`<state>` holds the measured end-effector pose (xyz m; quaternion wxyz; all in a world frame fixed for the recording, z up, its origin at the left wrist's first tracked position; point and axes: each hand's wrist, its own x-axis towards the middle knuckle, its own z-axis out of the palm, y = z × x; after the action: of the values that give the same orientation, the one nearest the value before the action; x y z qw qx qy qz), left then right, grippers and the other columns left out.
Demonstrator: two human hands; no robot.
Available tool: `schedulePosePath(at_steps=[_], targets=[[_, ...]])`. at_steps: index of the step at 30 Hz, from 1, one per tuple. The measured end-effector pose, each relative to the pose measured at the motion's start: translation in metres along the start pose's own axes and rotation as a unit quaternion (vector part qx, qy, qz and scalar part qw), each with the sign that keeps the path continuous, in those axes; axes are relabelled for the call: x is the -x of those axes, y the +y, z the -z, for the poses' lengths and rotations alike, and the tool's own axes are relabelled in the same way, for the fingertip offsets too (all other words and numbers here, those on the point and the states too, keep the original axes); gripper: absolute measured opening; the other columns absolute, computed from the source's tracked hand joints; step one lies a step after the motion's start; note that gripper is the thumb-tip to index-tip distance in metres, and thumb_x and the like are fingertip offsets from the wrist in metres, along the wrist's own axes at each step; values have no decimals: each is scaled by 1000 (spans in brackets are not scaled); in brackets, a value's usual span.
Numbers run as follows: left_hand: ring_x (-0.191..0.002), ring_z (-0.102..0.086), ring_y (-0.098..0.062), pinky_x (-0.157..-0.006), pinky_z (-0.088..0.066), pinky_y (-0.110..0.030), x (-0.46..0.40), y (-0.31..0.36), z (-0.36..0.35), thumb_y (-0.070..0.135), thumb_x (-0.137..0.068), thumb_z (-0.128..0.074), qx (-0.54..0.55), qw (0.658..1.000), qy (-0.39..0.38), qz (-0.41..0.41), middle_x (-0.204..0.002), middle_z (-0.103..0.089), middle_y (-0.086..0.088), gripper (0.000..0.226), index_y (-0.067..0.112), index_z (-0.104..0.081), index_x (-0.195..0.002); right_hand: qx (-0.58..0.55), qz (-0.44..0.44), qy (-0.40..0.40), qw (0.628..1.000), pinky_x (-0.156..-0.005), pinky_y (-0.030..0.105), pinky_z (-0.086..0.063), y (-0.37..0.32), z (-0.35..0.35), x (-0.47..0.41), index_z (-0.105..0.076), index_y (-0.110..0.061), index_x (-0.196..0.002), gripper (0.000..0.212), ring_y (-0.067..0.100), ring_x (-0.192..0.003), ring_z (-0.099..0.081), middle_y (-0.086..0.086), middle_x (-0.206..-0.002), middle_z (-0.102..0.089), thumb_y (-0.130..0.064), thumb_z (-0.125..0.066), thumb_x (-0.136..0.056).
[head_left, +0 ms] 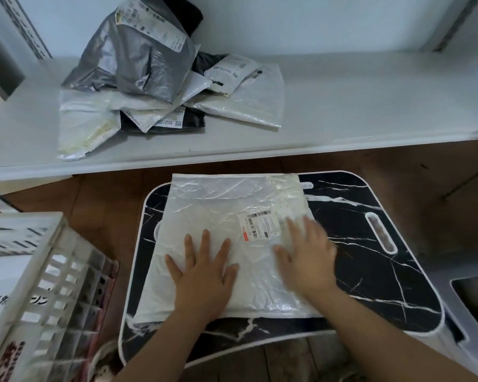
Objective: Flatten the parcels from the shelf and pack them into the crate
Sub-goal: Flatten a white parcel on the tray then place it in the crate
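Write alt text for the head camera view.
Both hands, left hand and right hand, press flat on a white parcel lying on a black marble-patterned board. More parcels sit heaped on the white shelf behind; a white crate stands left.

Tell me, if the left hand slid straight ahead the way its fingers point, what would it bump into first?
The left hand lies flat on the white parcel, fingers pointing toward the shelf. It would probably just keep sliding over the parcel to its far edge; nothing else seems to lie in that line before the shelf.
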<state>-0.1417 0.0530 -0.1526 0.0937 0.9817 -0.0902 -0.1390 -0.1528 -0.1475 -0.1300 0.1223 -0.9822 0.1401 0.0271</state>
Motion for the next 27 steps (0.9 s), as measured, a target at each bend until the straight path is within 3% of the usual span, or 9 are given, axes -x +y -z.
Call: schedulePosePath(at_steps=[2,5,8,10,13,16,20,25,27], targets=[[-141,31,-28,-107,15,-68,4,1,-9,69,-70,23,-2,1000,-5,-2,-156,28,8,73,54,17,-142,43,108,-40,992,-113,65,3,-26,-28,16,2,-41,-151,61,31,-146,19,4,-161,16,-57,-17,-95],[-142,28,-29,-102,16,-72,4,-9,-27,69,-70,34,-10,1000,24,-13,-156,26,12,69,60,22,-137,59,126,-61,988,-99,78,-10,-41,-60,29,-28,-40,-147,55,40,-146,-11,9,-160,-19,-58,-19,-97],[-146,-6,-35,-99,-1,-78,3,-15,-34,60,-94,-3,-35,999,32,-19,-161,-9,6,54,52,-11,-147,94,133,-43,986,-96,80,-15,-35,-72,27,-37,-41,-144,54,40,-145,-17,9,-157,-26,-60,-18,-97],[-144,-17,-37,-97,-10,-80,3,-15,-38,54,-94,-24,-45,998,47,-26,-159,-20,4,54,47,-24,-147,97,140,-33,985,-96,80,-15,-32,-74,27,-37,-42,-144,53,40,-146,-15,8,-158,-24,-61,-21,-96],[-145,-18,-36,-98,-10,-80,1,-13,-39,52,-90,-31,-43,996,73,-29,-158,-22,4,55,45,-31,-145,89,135,-58,985,-96,79,-13,-32,-72,23,-37,-43,-143,53,40,-146,-13,8,-159,-22,-61,-21,-96],[-145,-16,-36,-98,-10,-79,2,-14,-39,51,-90,-32,-51,996,64,-30,-159,-22,3,56,44,-32,-145,85,183,-49,978,-100,76,-10,-23,-70,24,-35,-42,-145,55,38,-147,-11,7,-160,-20,-63,-23,-96],[-145,-17,-36,-99,-11,-79,0,-14,-36,51,-91,-31,-58,996,63,-30,-158,-23,3,56,43,-31,-146,77,248,-33,965,-109,62,-18,20,-59,29,-24,-34,-151,62,28,-149,-7,5,-162,-10,-64,-26,-97],[-147,-9,-27,-109,-8,-66,1,-39,-39,66,-92,-21,-80,990,59,-96,-160,-17,2,65,37,-26,-149,104,173,-34,979,-113,53,-9,62,-51,43,-8,-26,-155,74,28,-149,-1,9,-162,0,-69,-21,-95],[-148,-1,-22,-111,-8,-62,0,-58,-33,75,-89,-14,-99,988,53,-110,-161,-12,3,73,36,-20,-151,105,155,-41,982,-113,51,-10,77,-47,49,-10,-21,-155,78,28,-149,-4,7,-163,-3,-69,-20,-95]])
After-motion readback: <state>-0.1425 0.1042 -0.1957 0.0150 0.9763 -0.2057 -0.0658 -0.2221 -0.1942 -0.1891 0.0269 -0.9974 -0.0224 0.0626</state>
